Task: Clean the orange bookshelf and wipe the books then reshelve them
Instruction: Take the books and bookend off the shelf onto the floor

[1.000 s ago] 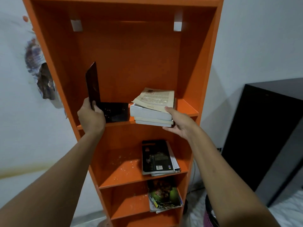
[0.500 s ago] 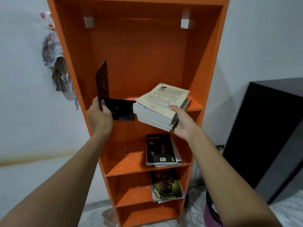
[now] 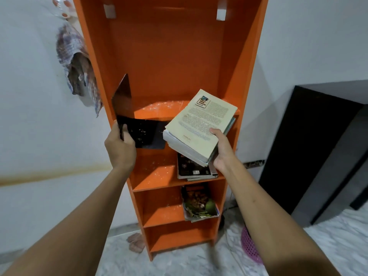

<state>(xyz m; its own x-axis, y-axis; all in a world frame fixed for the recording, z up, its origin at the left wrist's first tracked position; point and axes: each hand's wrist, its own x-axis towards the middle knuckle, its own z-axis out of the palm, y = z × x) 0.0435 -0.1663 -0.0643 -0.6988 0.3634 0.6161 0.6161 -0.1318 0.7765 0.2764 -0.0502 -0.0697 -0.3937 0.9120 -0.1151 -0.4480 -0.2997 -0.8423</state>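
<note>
A tilted stack of books (image 3: 199,126) is gripped by the right hand (image 3: 222,151) in front of the dusty orange bookshelf (image 3: 169,56), while a black bookend (image 3: 143,132) is clasped by the left hand (image 3: 119,148); other books (image 3: 191,168) are seen flat on lower shelves.

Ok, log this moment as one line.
left hand: grips black bookend | right hand: holds book stack | orange bookshelf: upper shelf dusty
</note>
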